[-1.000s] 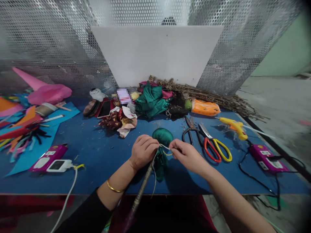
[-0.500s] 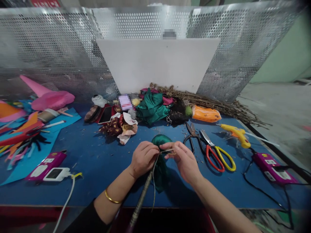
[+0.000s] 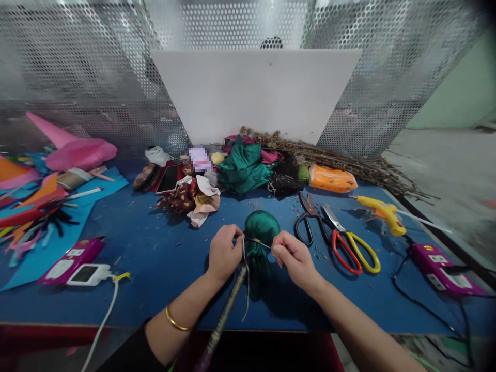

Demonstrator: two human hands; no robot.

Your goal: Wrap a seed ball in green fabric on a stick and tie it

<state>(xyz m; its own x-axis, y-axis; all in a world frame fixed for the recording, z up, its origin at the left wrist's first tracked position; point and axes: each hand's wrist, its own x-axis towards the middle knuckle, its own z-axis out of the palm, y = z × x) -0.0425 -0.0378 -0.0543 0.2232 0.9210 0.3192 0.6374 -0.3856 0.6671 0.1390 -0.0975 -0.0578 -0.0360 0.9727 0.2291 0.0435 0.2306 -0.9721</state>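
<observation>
L hand (image 3: 225,253) pinches the pale string (image 3: 260,242) btwn thumb & fingertips, left of the green cloth bundle (image 3: 262,225); R hand (image 3: 295,258), fingers curled, grips the string to the bundle's right. String crosses the bundle's neck, round top on far side, loose cloth on near side. Bundle sits btwn both hands, near-middle of blue table (image 3: 155,268). Wrapped stick (image 3: 228,306) slants from beside L hand past near edge; can't tell if L fingers touch it too. Right of R hand: black shears (image 3: 311,212), then red/yellow-handled scissors (image 3: 341,229), glue gun (image 3: 382,211) farther right. Far: crumpled green cloth (image 3: 245,169), orange pkt (image 3: 333,179).
</observation>
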